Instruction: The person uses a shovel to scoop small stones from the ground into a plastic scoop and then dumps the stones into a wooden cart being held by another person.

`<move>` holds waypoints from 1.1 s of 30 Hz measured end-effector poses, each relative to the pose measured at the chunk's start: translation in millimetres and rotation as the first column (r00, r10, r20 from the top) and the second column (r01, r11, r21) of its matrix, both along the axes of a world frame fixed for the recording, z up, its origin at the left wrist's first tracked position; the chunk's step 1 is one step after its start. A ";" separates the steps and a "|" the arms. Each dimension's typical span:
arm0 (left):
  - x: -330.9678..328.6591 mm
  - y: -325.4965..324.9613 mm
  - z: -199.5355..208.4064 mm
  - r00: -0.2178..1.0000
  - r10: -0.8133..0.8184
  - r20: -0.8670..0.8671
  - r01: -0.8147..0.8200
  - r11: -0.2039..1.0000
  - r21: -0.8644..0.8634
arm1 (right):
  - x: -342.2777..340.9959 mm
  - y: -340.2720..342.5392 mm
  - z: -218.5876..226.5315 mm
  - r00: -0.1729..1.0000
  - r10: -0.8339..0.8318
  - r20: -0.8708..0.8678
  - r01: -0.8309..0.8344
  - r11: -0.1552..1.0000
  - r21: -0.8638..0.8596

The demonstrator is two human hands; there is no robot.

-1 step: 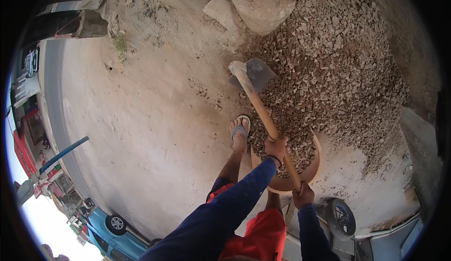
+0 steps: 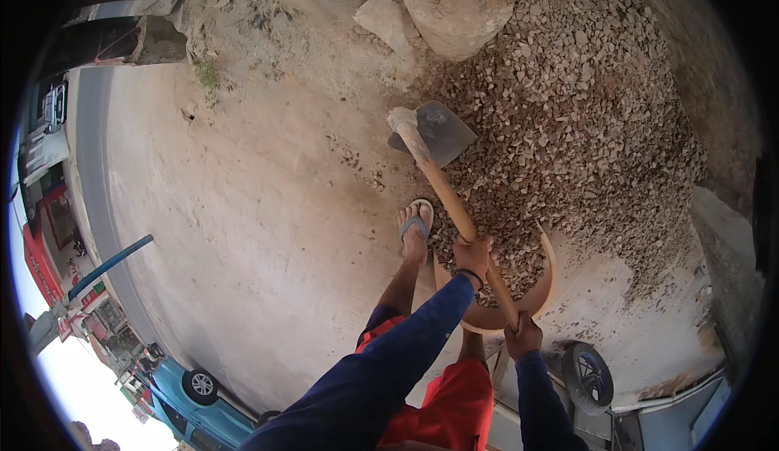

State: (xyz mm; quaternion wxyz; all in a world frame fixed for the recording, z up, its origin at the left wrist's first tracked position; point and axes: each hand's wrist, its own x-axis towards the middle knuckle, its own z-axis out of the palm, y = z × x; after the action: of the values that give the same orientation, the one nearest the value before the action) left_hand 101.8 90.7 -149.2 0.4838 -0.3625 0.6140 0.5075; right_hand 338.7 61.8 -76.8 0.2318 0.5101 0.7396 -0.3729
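Both of my hands grip a hoe point(image 2: 445, 190) with a long wooden handle and a broad, dark metal blade. My left hand point(image 2: 473, 256) is closed around the middle of the handle. Lower down, my right hand point(image 2: 524, 336) wraps the handle near its end. The blade point(image 2: 445, 133) is at the left edge of a heap of broken stones point(image 2: 592, 118); whether it touches them I cannot tell. Under the handle, in front of my legs, sits a round orange-brown basin point(image 2: 487, 319) with stones in it. My hands and the handle hide part of it.
My sandalled foot point(image 2: 415, 225) stands left of the basin. A wheel with a black tyre point(image 2: 587, 378) lies at the lower right. Large rocks point(image 2: 454, 17) border the heap at the top. A blue car point(image 2: 195, 410) and a road point(image 2: 96, 143) are at far left.
The hoe's head has shifted slightly left, and its blade shows broader. My left hand has moved a little left with the handle, while my right hand stays nearly in place.
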 end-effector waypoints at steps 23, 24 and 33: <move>-2.6 64.6 -58.2 0.881 -0.410 0.235 0.431 0.901 -0.044 | -35.6 40.0 62.3 0.998 0.053 0.042 -0.048 0.993 -0.104; 9.3 48.0 -75.6 0.928 -0.243 0.282 0.269 0.961 -0.057 | -29.1 29.9 70.6 0.999 -0.045 0.012 0.046 0.991 -0.128; 86.1 -42.6 -70.5 0.864 -0.431 0.262 0.422 0.902 0.091 | 59.3 -66.4 100.2 0.970 -0.230 -0.073 0.212 0.957 -0.198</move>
State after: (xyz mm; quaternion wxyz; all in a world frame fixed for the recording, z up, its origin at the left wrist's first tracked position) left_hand 187.9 48.1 -219.7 0.6701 -0.2777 0.5977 0.3416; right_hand 398.0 -4.6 23.4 0.2005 0.5471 0.6492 -0.4888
